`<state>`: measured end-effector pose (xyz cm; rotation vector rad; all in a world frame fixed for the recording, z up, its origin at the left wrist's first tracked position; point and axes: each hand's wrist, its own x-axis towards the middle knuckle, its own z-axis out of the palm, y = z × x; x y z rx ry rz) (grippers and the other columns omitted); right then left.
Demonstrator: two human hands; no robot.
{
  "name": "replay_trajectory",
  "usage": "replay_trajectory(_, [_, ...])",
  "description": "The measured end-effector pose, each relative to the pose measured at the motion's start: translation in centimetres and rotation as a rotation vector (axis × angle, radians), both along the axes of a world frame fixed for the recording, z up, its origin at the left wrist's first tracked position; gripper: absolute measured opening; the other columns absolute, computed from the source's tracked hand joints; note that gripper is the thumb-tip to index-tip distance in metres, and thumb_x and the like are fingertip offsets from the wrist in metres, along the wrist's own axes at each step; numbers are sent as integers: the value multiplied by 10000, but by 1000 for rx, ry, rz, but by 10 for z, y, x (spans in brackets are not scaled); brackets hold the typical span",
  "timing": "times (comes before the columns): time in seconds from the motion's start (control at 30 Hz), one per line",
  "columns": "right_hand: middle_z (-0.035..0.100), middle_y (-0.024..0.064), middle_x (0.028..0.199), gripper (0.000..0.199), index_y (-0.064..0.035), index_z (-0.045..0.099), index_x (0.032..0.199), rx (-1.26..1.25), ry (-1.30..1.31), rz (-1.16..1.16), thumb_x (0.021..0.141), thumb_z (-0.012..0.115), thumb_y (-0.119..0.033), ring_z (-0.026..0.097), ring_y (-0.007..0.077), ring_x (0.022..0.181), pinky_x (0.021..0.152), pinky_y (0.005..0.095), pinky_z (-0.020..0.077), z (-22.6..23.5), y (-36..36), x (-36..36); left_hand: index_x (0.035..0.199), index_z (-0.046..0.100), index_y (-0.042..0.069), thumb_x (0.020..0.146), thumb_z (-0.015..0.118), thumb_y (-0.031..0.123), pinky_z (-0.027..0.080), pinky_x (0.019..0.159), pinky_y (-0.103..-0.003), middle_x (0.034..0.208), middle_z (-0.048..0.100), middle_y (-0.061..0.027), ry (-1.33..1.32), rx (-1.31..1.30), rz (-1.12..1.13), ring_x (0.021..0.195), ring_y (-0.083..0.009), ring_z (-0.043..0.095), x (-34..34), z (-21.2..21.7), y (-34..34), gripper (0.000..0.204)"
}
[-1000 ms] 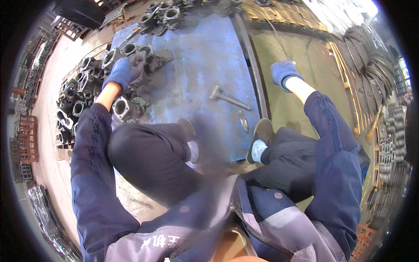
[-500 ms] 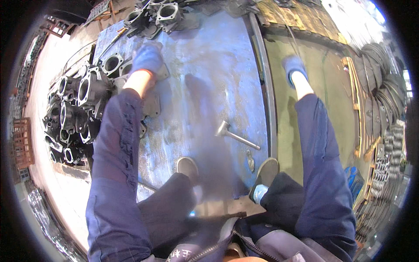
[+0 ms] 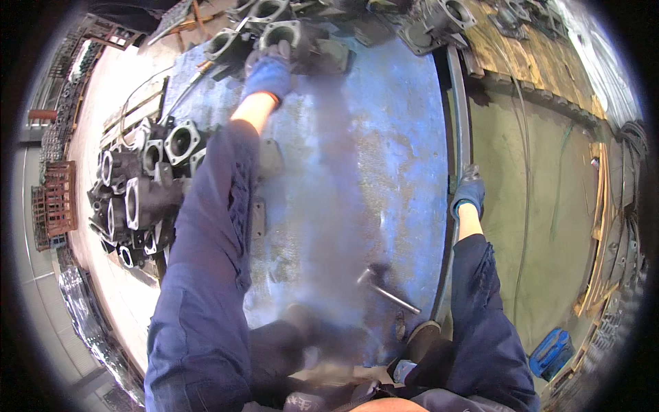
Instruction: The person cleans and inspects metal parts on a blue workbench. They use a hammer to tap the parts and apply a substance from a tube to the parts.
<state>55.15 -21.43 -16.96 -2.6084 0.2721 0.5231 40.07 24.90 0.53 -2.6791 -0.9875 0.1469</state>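
Observation:
My left hand (image 3: pixel 269 69), in a blue glove, reaches far forward and rests on a dark grey cast metal part with a round opening (image 3: pixel 281 33) at the far end of the blue metal plate (image 3: pixel 384 151). Whether its fingers grip the part I cannot tell. My right hand (image 3: pixel 469 193), also blue-gloved, presses down on the plate's raised right edge rail (image 3: pixel 458 130). A metal hammer-like tool (image 3: pixel 384 287) lies on the plate near my feet, touched by neither hand.
A heap of grey flanged castings (image 3: pixel 141 199) lies left of the plate. More castings (image 3: pixel 439 17) sit at the far end. Wooden boards (image 3: pixel 528 62) lie at the right rear, a blue crate (image 3: pixel 552 351) at lower right. My shoes (image 3: pixel 419 340) stand on the plate's near end.
My left arm has stretched further forward, from the castings at the left to those at the plate's far end. My right hand has come down onto the plate's right edge.

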Motion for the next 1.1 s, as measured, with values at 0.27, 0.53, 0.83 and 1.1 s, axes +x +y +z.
replay_trajectory(0.27, [659, 296, 1059, 622, 33, 677, 1058, 45, -176, -60, 993, 311, -465, 619, 486, 1004, 853, 531, 475, 51, 25, -17, 1107, 682, 131, 802, 704, 377, 487, 957, -438, 1124, 691, -163, 108, -103, -122, 1093, -329, 643, 33, 21, 31, 393])
replay_trajectory(0.53, [682, 268, 1032, 595, -37, 692, 1062, 39, -5, -54, 994, 322, -497, 650, 442, 984, 850, 503, 489, 39, 18, -10, 991, 677, 88, 826, 641, 304, 502, 869, -495, 913, 698, -186, 175, -383, -102, 909, -379, 674, -58, 26, -108, 275])
replay_trajectory(0.83, [686, 267, 1019, 615, -22, 685, 1063, -21, -50, -65, 1008, 300, -499, 648, 454, 974, 843, 516, 490, 31, 15, -12, 964, 670, 118, 814, 643, 261, 542, 749, -450, 875, 696, -153, 449, -878, -416, 801, -306, 702, -143, 105, -209, 209])
replay_trajectory(1.1, [691, 250, 924, 578, -25, 695, 962, -70, -166, -51, 1028, 324, -462, 659, 431, 845, 742, 481, 504, 39, 21, -19, 1216, 551, -26, 889, 607, 438, 493, 938, -439, 1131, 648, -238, -135, 239, -146, 1068, -377, 632, 41, 49, 46, 571])
